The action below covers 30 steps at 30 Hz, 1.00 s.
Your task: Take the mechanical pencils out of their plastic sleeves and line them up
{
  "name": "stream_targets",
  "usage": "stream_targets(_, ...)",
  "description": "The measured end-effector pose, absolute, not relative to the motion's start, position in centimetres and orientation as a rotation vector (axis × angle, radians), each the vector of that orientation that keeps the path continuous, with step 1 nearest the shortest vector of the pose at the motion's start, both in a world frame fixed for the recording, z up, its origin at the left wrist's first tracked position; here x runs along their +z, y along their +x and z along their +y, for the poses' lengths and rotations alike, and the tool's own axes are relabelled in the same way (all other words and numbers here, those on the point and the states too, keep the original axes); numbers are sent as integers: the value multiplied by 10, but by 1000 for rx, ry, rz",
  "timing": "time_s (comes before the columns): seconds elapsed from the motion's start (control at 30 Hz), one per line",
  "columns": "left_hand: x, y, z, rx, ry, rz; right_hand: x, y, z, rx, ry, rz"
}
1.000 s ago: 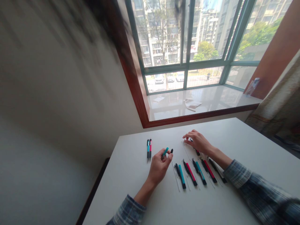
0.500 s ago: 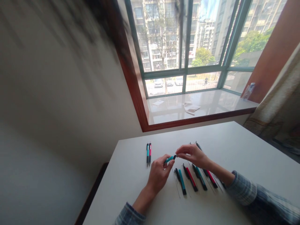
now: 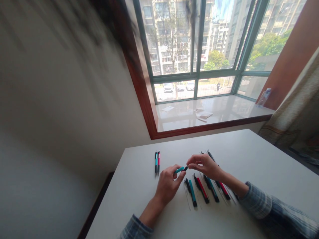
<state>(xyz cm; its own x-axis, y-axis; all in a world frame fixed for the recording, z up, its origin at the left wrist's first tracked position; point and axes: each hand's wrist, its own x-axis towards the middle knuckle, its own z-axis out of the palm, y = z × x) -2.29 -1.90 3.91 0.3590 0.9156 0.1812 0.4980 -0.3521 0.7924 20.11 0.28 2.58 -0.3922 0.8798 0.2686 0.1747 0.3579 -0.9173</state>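
Observation:
My left hand (image 3: 167, 184) is closed round a teal pen barrel (image 3: 178, 170), which slants up to the right over the table. My right hand (image 3: 205, 166) pinches a small black end piece (image 3: 185, 168) at the barrel's upper end; the fingertips hide part of it. Just below the hands lies a row of pen parts: a teal barrel (image 3: 193, 196), a red barrel (image 3: 203, 191), another teal barrel (image 3: 213, 189) and a red one (image 3: 225, 191) partly under my right wrist. Black pen pieces and thin refills (image 3: 187, 196) lie between them.
Two whole pens, one teal (image 3: 156, 163) and one red (image 3: 159, 162), lie side by side left of my hands on the white table (image 3: 119, 199). Behind it, a window sill (image 3: 179, 121) bears crumpled paper (image 3: 203, 115) and a clear bottle (image 3: 264, 97). A curtain (image 3: 294, 99) hangs at right.
Hardly anything differs. Both hands hold nearly the same place, with the right fingertips still at the black end of the teal barrel. The view has shifted very slightly.

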Motion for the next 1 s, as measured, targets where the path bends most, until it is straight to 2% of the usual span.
stream_targets(0.47, 34, -21, -18, 865, 2073, 1247, 35, 205, -4, 650, -1079, -2133)
stream_targets(1.0, 32, -20, -19, 844, 2049, 1257, 41, 208, -5, 662, -991, -2171)
